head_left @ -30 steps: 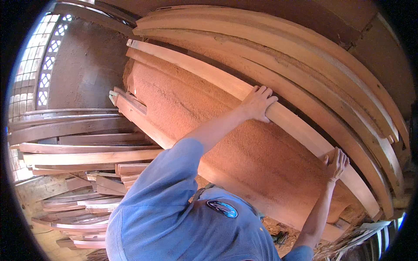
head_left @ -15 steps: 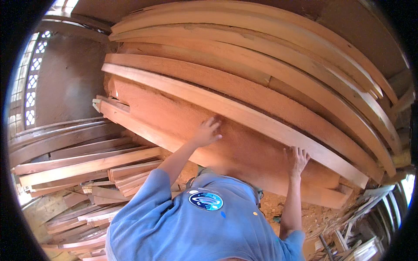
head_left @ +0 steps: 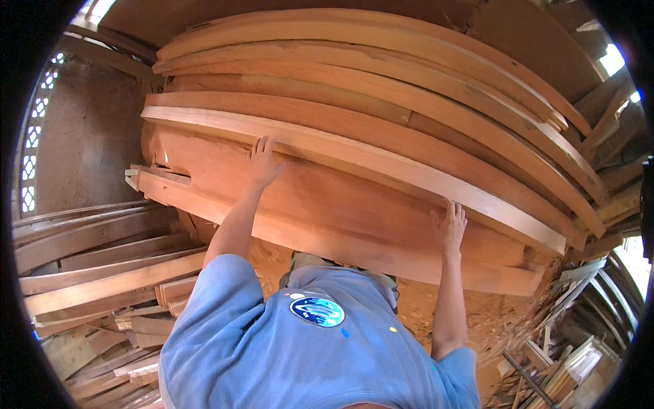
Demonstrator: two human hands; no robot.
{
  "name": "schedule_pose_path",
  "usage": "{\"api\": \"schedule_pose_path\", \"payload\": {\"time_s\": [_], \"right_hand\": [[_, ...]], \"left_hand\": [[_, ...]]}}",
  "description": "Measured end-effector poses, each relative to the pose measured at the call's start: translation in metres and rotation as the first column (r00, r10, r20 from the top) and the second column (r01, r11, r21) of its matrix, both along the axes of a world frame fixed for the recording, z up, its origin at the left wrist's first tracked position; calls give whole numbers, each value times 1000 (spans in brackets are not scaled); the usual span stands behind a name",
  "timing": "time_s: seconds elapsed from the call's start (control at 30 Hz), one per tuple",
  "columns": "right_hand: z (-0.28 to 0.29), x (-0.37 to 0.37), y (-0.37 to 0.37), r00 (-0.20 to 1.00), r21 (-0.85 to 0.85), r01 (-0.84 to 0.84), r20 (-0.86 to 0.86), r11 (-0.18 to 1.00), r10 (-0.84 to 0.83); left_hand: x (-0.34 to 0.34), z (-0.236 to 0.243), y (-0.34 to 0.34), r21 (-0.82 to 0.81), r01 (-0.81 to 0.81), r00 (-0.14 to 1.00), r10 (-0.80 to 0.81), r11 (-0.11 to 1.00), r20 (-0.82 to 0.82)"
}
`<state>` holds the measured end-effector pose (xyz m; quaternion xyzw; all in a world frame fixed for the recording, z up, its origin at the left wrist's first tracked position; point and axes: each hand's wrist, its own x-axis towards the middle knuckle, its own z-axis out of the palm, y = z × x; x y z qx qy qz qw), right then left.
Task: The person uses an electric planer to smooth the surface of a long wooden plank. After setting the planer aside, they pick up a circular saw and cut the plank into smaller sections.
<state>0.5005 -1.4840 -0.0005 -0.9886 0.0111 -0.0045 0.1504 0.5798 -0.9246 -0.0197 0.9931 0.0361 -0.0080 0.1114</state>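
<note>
A pale wooden board (head_left: 337, 150) lies across the middle, above a broad, sawdust-coated wooden surface (head_left: 317, 198) with a lighter lower edge. My left hand (head_left: 264, 163) is open, fingers spread, with its tips at the board's lower edge. Further right, my right hand (head_left: 449, 225) is also open, its fingertips touching the same edge and its thumb apart. Several darker boards (head_left: 293, 71) are stacked along the back, just beyond the pale one. Whether my fingertips press or only rest on the wood is unclear.
Piles of long boards and offcuts (head_left: 95, 262) fill the left side. More planks and scraps (head_left: 565, 354) lie at the lower right, by a reddish floor (head_left: 402, 320) strewn with sawdust and chips. A grey wall (head_left: 82, 129) with a patterned vent stands at the left.
My left hand has let go of the pale board's upper edge and moved left to its lower edge. The board now sits against the stack behind it. My right hand has loosened its grip.
</note>
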Motion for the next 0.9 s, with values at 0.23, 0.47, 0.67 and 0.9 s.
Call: {"api": "schedule_pose_path", "payload": {"time_s": [0.23, 0.47, 0.67, 0.9], "right_hand": [[26, 65, 120, 990, -110, -97, -108, 989, 85], [-19, 130, 173, 921, -273, -290, -340, 917, 190], [11, 168, 203, 791, -262, -334, -601, 905, 117], [18, 131, 183, 889, -252, -335, -403, 908, 217]], "left_hand": [[57, 22, 102, 230, 131, 946, -53, 964, -320], [125, -51, 173, 328, 352, 931, -292, 877, -219], [165, -44, 189, 153, 575, 742, -433, 804, -512], [128, -23, 199, 190, 629, 761, -546, 754, -351]]}}
